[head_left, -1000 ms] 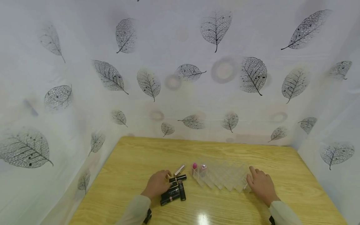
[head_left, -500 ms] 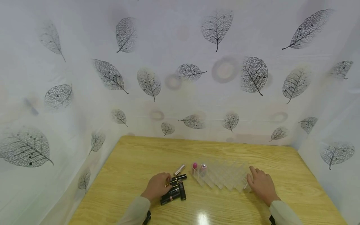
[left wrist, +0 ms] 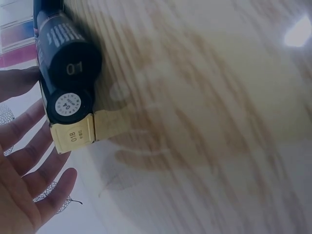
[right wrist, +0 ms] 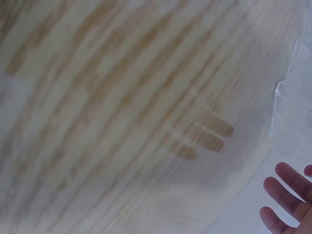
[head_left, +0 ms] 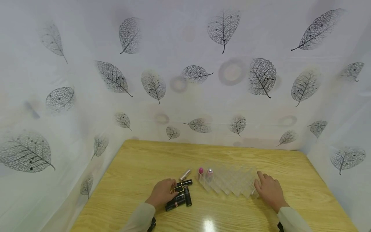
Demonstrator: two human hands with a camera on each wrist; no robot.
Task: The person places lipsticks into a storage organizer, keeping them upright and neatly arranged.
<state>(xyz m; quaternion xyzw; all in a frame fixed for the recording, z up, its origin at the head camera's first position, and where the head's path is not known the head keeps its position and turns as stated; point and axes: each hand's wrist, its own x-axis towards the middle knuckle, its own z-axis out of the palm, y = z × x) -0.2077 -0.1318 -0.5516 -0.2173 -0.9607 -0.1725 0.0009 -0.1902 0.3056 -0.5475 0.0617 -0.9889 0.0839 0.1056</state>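
Observation:
My left hand [head_left: 163, 192] is at the cluster of lipsticks, thumb and index finger pinching a black lipstick with gold edges [head_left: 179, 189]. In the left wrist view the fingers [left wrist: 36, 168] curve behind its gold base [left wrist: 73, 134]; the black tubes marked 01 [left wrist: 73, 63] and 04 [left wrist: 68, 105] lie against it. A black tube [head_left: 187, 197] and a silvery-pink lipstick [head_left: 185, 175] lie beside the cluster. My right hand [head_left: 270, 190] rests at the right end of the clear lattice organizer [head_left: 232, 183], fingers extended. Whether it presses the organizer is hard to tell.
A bright pink item [head_left: 201, 171] and a silver-topped pinkish item [head_left: 210, 172] stand in the organizer's left compartments. The wood-grain table [head_left: 226, 214] is bounded by a white leaf-print curtain [head_left: 197, 103] at the back and sides.
My left hand has lowered slightly toward me, its thumb and index finger coming round the gold-edged lipstick. The right hand stays in place.

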